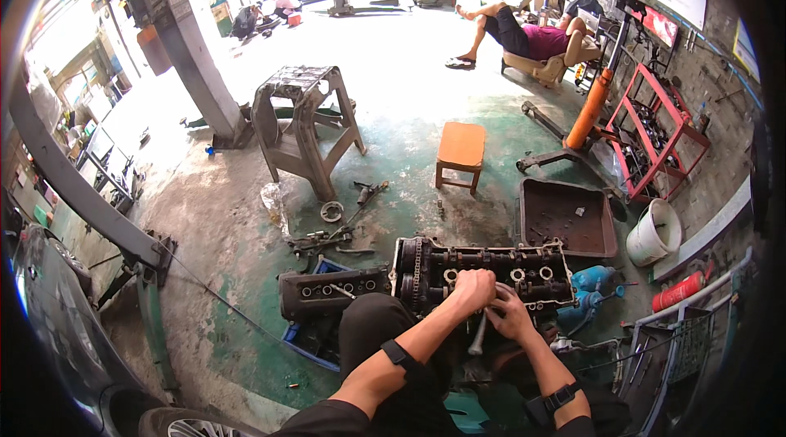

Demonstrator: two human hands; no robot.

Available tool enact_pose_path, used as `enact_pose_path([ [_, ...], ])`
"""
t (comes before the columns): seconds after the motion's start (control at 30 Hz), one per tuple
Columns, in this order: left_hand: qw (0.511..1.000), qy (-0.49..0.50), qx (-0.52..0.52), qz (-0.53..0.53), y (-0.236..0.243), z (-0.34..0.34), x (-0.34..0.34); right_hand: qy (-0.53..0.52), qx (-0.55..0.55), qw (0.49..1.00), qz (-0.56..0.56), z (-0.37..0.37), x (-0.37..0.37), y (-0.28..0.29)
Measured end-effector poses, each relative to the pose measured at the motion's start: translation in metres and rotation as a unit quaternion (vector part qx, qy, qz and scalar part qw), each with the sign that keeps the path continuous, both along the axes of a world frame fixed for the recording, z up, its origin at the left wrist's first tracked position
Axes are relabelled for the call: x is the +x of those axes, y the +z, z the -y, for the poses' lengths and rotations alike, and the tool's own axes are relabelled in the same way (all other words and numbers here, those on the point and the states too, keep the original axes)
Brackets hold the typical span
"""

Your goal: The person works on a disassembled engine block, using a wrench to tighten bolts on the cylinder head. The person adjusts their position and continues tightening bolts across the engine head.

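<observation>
An engine cylinder head (544, 267) with camshafts and a timing chain (418, 273) lies in front of me. My left hand (473, 289) is closed above its near middle; what it grips is hidden. My right hand (509, 312) is just below and right of it, fingers wrapped round a silvery metal tool (477, 339) that slants downward. The two hands touch or nearly touch. A black valve cover (311, 294) lies left of the engine part, over a blue crate (295, 334).
A brown drain tray (557, 216), white bucket (653, 232), blue jacks (594, 280) and red cylinder (679, 289) sit right. Ahead are an orange stool (461, 146), plastic step (274, 142) and orange lift (589, 113). A reclining person (540, 42) and distant people (278, 9) are behind.
</observation>
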State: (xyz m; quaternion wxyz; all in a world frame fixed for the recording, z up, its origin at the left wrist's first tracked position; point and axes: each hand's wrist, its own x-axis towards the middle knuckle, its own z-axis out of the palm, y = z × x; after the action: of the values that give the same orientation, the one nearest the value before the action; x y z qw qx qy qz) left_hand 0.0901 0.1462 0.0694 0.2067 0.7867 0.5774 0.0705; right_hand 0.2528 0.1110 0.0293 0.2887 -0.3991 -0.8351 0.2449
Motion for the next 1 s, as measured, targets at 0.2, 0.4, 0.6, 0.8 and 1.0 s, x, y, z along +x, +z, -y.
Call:
enact_pose_path([
  [0.2, 0.999, -0.008, -0.034, -0.008, -0.006, 0.004, 0.003, -0.062, -0.096, 0.993, -0.040, 0.017, 0.034, 0.014],
  [0.4, 0.997, 0.022, -0.079, 0.004, -0.004, 0.001, 0.005, -0.127, -0.171, 0.977, -0.032, 0.027, 0.047, 0.017],
  [0.6, 0.994, 0.040, -0.097, 0.014, -0.024, 0.004, 0.012, -0.138, -0.182, 0.974, -0.001, 0.028, 0.047, 0.018],
  [0.8, 0.997, 0.024, -0.016, 0.072, -0.040, 0.001, 0.013, -0.146, -0.238, 0.960, -0.002, 0.028, 0.059, 0.015],
  [1.0, 0.999, 0.003, 0.011, 0.049, -0.033, 0.000, 0.008, -0.221, -0.482, 0.838, -0.124, 0.024, 0.082, 0.015],
])
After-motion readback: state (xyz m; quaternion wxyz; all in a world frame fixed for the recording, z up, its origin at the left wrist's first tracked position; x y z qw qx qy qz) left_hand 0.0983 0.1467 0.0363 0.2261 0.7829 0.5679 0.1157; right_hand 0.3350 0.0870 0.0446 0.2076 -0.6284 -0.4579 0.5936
